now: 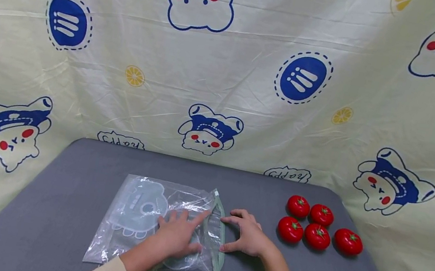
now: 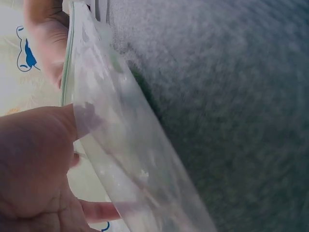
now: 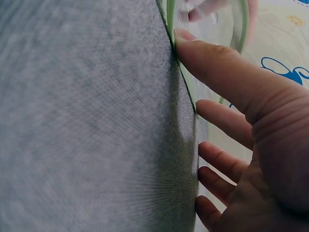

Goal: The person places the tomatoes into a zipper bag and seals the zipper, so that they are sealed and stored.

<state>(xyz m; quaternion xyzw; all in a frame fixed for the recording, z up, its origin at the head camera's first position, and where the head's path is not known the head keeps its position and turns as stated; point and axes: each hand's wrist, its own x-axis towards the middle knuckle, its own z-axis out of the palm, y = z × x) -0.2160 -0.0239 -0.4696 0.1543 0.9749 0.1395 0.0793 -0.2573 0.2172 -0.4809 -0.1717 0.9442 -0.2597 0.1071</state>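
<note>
A clear zip bag with a pale printed cartoon figure lies flat on the grey table, its green-edged mouth parted toward the right. My left hand rests on the bag near that mouth, fingers spread. In the left wrist view, film covers the tip of the left thumb. My right hand is at the bag's mouth from the right, with its thumb touching the green edge. The other right fingers are extended and apart, their tips at the table surface. Neither hand is curled round anything.
Several red tomatoes with green tops sit in a cluster on the right side of the grey table. A pale curtain with cartoon prints hangs behind the table's far edge.
</note>
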